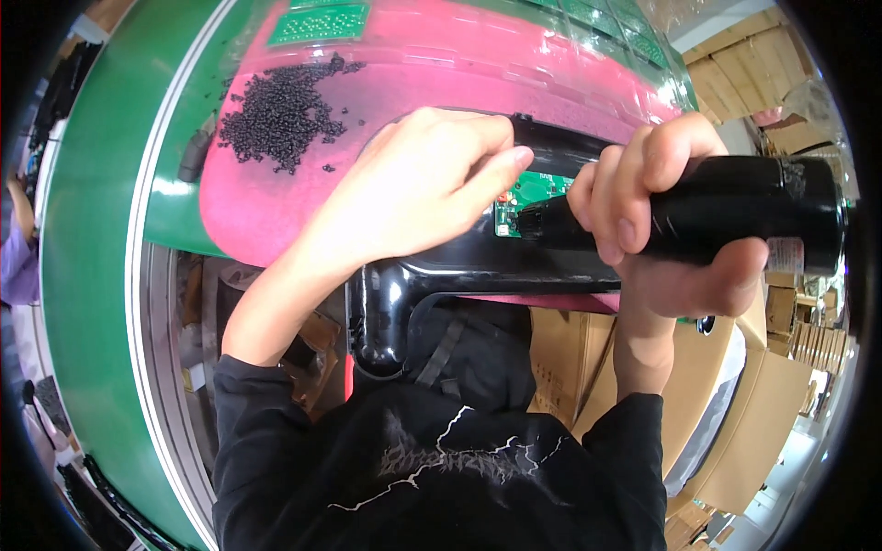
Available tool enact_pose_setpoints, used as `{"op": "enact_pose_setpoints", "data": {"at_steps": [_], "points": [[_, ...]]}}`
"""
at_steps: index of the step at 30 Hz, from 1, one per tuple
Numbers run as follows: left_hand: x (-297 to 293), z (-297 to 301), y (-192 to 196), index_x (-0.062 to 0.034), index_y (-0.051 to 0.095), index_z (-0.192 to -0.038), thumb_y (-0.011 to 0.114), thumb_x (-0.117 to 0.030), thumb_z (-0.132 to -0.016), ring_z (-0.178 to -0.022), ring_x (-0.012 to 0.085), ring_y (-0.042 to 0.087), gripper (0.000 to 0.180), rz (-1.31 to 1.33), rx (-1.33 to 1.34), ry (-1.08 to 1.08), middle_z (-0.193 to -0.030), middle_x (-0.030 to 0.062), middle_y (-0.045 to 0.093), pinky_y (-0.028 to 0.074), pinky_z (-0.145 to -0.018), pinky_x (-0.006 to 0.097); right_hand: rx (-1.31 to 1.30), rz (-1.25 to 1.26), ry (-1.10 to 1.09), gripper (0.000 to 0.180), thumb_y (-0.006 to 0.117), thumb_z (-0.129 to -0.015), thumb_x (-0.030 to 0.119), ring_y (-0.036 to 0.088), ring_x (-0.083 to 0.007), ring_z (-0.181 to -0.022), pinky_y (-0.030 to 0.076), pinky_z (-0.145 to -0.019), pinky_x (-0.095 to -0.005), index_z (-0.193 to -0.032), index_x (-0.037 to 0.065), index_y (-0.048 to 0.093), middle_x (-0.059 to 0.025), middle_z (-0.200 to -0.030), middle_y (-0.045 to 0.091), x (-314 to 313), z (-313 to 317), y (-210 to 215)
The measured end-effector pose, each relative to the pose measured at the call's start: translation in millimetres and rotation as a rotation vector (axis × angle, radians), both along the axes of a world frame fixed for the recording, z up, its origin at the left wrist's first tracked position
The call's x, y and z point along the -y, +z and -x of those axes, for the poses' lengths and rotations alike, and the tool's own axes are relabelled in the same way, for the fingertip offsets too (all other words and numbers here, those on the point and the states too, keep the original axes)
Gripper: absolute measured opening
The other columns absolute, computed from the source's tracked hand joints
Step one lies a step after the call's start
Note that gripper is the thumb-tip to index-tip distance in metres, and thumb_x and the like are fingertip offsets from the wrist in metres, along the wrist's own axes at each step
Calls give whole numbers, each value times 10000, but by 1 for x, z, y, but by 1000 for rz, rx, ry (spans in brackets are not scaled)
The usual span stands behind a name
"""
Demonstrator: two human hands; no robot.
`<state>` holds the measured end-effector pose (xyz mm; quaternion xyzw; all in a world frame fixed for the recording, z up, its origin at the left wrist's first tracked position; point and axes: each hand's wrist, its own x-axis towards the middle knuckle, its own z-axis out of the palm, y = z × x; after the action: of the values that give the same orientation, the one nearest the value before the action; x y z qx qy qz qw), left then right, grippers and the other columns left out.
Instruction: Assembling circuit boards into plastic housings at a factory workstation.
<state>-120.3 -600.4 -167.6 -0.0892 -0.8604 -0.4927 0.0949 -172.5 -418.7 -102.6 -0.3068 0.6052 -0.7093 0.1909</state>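
Note:
My right hand (648, 188) is wrapped round a thick black electric screwdriver (781, 197), which lies nearly level. Its tapered, ribbed nose reaches left to a small green circuit board (537, 188). The board sits inside a glossy black plastic housing (478, 271), partly covered by my hands and the screwdriver. Over the housing's left part, my left hand (432, 179) is closed, with thumb and curled fingers beside the board. What its fingertips hold, if anything, is hidden. The driver's tip and the spot it meets cannot be made out clearly.
A heap of small black screws (280, 115) lies on the pink mat (234, 207), left of the housing. Beyond are a clear plastic tray (514, 73) and green boards (320, 25). Cardboard boxes (753, 404) stand at right; a person in purple (18, 262) is at far left.

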Motion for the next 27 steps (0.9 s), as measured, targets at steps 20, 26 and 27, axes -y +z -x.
{"op": "enact_pose_setpoints", "data": {"at_steps": [20,26,27], "points": [[-9,-2,-6,32,645,-862,701,-59,-780,-768,310,655,135,105,-63,-258,-826,142,662,518,-702,358,-147,430,195,680,670,-725,704,490,-73,-504,400,-553,-259,-1011,105,521,46,-669,521,-25,10,5],[-24,8,-4,53,635,-885,703,-21,-783,-760,280,668,143,-85,-50,-296,-847,146,674,535,-702,336,-154,515,237,644,693,-711,665,494,-69,-497,396,-557,-250,-999,115,520,52,-649,513,-44,29,4],[-28,10,-3,50,644,-905,697,-36,-800,-761,273,668,146,-86,-44,-303,-848,144,677,533,-702,329,-158,549,311,643,695,-711,658,493,-70,-499,394,-557,-251,-1000,112,517,50,-654,511,-46,36,2]]}}
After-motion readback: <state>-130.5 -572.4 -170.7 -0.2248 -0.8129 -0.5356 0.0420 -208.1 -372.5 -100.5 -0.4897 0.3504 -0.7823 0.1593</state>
